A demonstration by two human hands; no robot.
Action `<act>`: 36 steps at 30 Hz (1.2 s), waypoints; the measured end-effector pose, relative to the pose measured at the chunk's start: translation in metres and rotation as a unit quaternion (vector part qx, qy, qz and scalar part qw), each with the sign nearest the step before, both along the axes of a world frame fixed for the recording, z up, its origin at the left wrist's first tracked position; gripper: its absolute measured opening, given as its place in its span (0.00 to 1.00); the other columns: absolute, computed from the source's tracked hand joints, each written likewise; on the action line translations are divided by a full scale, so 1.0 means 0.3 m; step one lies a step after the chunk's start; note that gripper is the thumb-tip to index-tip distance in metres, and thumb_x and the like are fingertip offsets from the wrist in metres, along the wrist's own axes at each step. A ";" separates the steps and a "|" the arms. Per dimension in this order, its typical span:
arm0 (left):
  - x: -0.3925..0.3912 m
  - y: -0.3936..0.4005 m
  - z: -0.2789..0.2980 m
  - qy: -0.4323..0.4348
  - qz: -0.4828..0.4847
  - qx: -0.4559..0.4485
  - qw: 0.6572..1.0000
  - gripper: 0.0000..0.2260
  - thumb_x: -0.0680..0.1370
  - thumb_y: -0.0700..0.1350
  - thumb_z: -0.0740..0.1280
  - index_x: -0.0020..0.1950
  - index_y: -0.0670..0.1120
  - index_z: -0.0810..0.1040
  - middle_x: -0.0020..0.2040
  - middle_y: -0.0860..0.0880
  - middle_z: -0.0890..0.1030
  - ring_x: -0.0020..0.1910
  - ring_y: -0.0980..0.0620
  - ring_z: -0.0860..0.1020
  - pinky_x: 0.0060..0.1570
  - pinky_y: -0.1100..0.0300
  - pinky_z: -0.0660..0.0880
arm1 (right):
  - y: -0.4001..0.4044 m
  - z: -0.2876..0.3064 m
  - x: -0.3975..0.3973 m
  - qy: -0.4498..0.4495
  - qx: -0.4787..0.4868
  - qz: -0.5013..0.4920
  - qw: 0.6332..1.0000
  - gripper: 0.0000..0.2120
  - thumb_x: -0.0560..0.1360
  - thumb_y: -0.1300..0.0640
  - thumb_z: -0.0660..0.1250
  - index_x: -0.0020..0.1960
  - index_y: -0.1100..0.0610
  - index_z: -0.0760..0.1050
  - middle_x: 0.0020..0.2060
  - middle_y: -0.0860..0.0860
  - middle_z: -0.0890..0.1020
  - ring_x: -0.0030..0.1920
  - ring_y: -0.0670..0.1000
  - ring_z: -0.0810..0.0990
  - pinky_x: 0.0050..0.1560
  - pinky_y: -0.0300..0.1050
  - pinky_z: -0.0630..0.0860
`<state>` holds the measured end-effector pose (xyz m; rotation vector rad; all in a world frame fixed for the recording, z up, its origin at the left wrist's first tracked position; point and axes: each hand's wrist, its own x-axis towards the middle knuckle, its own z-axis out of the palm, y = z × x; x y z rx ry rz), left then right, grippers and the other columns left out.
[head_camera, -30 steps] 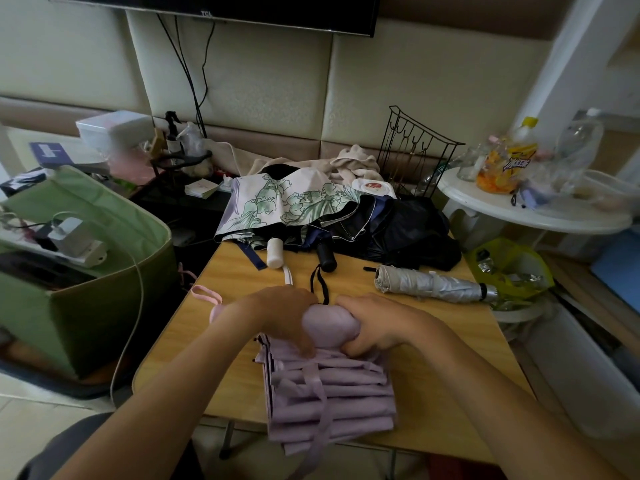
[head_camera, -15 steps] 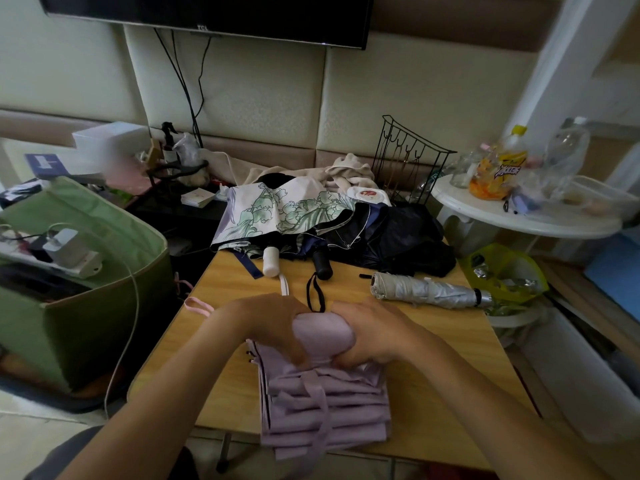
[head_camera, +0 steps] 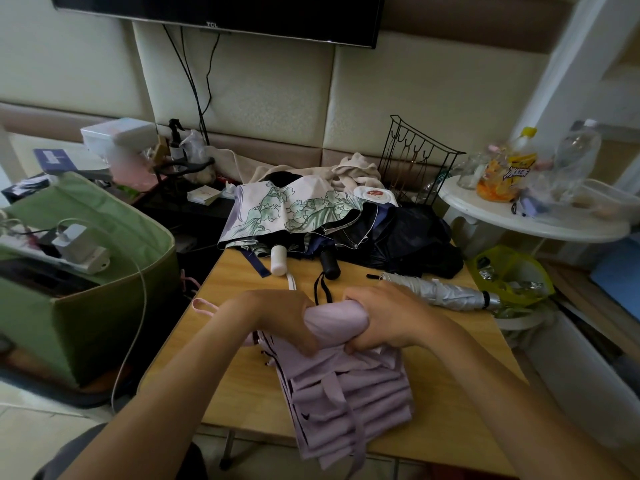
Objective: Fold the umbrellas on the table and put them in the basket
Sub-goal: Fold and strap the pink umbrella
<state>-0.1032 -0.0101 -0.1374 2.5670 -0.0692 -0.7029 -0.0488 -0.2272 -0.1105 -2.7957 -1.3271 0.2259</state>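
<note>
Four umbrellas are being shown on the wooden surface (head_camera: 239, 382), and none of them appears to be in the basket yet. The lilac umbrella (head_camera: 346, 386) is being worked on at the near edge: its gathered end is being squeezed between the left hand (head_camera: 277, 317) and the right hand (head_camera: 384, 320), the fingers of both being curled tightly round the cloth, while its pleated canopy is being left hanging loose over the surface's edge with its strap undone. Folding of this one is therefore judged to be under way, not finished. A silver umbrella (head_camera: 440, 292) is lying rolled and strapped at the right side of the surface, so it is being taken as folded and only awaiting transfer. At the far side, a floral umbrella (head_camera: 294, 213) and a dark navy umbrella (head_camera: 398, 240) are being left slack and unfolded, overlapping one another. The green fabric basket (head_camera: 86, 306) is standing on the floor to the left, well apart from the hands; a charger and some boxes are resting across its top, and its interior is too shadowed for any umbrella inside to be ruled out. Most of the task is thus being judged as outstanding.
</note>
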 end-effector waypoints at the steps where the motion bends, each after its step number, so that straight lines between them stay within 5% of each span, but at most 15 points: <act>1: -0.002 0.002 0.007 0.012 -0.002 -0.005 1.000 0.24 0.63 0.60 0.76 0.58 0.57 0.81 0.51 0.56 0.85 0.49 0.54 0.83 0.55 0.51 0.81 | 0.003 0.002 0.001 0.000 -0.003 0.002 1.000 0.24 0.64 0.38 0.79 0.50 0.44 0.70 0.46 0.44 0.76 0.49 0.51 0.75 0.39 0.47 0.66; 8: 0.002 -0.006 0.004 0.058 -0.017 0.016 0.998 0.24 0.68 0.56 0.76 0.63 0.54 0.79 0.56 0.54 0.83 0.53 0.52 0.82 0.56 0.51 0.81 | 0.000 -0.043 0.001 0.036 0.028 -0.001 0.999 0.24 0.65 0.40 0.79 0.53 0.47 0.74 0.48 0.43 0.78 0.48 0.49 0.75 0.43 0.48 0.71; 14: 0.000 -0.023 -0.019 0.029 -0.023 0.033 0.999 0.23 0.68 0.53 0.76 0.62 0.52 0.79 0.54 0.51 0.82 0.52 0.49 0.82 0.54 0.50 0.80 | -0.005 -0.085 0.011 0.092 0.024 -0.012 0.995 0.22 0.67 0.41 0.78 0.48 0.44 0.67 0.43 0.41 0.73 0.45 0.49 0.73 0.42 0.49 0.72; 21: -0.018 -0.014 -0.006 0.030 -0.025 -0.001 0.999 0.17 0.72 0.55 0.76 0.59 0.56 0.80 0.55 0.54 0.82 0.53 0.52 0.81 0.55 0.53 0.79 | 0.007 -0.070 0.011 0.127 -0.017 0.007 0.992 0.23 0.66 0.39 0.80 0.52 0.45 0.72 0.47 0.43 0.76 0.50 0.50 0.75 0.44 0.47 0.71; 23: -0.022 -0.005 -0.003 0.034 -0.019 -0.018 0.999 0.19 0.70 0.56 0.75 0.60 0.57 0.80 0.56 0.54 0.82 0.54 0.52 0.81 0.57 0.52 0.80 | 0.009 -0.068 0.004 0.112 -0.005 0.008 0.994 0.28 0.66 0.39 0.79 0.59 0.45 0.71 0.54 0.44 0.76 0.55 0.51 0.75 0.52 0.49 0.74; 26: -0.023 0.008 -0.001 0.032 -0.002 -0.042 0.999 0.19 0.70 0.55 0.76 0.60 0.54 0.81 0.56 0.53 0.84 0.53 0.51 0.82 0.58 0.50 0.80 | 0.009 -0.074 -0.022 0.015 -0.024 0.039 0.999 0.41 0.68 0.38 0.76 0.75 0.43 0.62 0.69 0.44 0.69 0.70 0.50 0.66 0.77 0.57 0.57; 29: -0.025 0.023 0.000 0.038 0.020 -0.074 0.996 0.18 0.68 0.54 0.76 0.56 0.52 0.84 0.53 0.52 0.86 0.52 0.50 0.84 0.58 0.48 0.81 | 0.020 -0.085 -0.060 -0.026 -0.057 0.056 0.996 0.51 0.69 0.38 0.75 0.82 0.44 0.49 0.74 0.46 0.65 0.76 0.50 0.59 0.80 0.66 0.40; 33: -0.028 0.033 -0.008 0.068 0.023 -0.094 0.993 0.15 0.69 0.53 0.75 0.53 0.50 0.85 0.52 0.51 0.87 0.52 0.48 0.85 0.57 0.50 0.81 | 0.024 -0.136 -0.077 -0.084 -0.006 0.066 0.994 0.46 0.68 0.39 0.72 0.79 0.46 0.54 0.68 0.47 0.71 0.72 0.52 0.68 0.80 0.61 0.52; 36: -0.028 0.026 0.002 0.089 0.021 -0.098 0.991 0.20 0.68 0.56 0.75 0.57 0.50 0.84 0.54 0.51 0.86 0.53 0.49 0.84 0.60 0.50 0.80 | 0.019 -0.155 -0.068 -0.108 0.044 0.078 0.990 0.38 0.65 0.37 0.69 0.72 0.46 0.63 0.58 0.46 0.76 0.61 0.52 0.75 0.67 0.53 0.69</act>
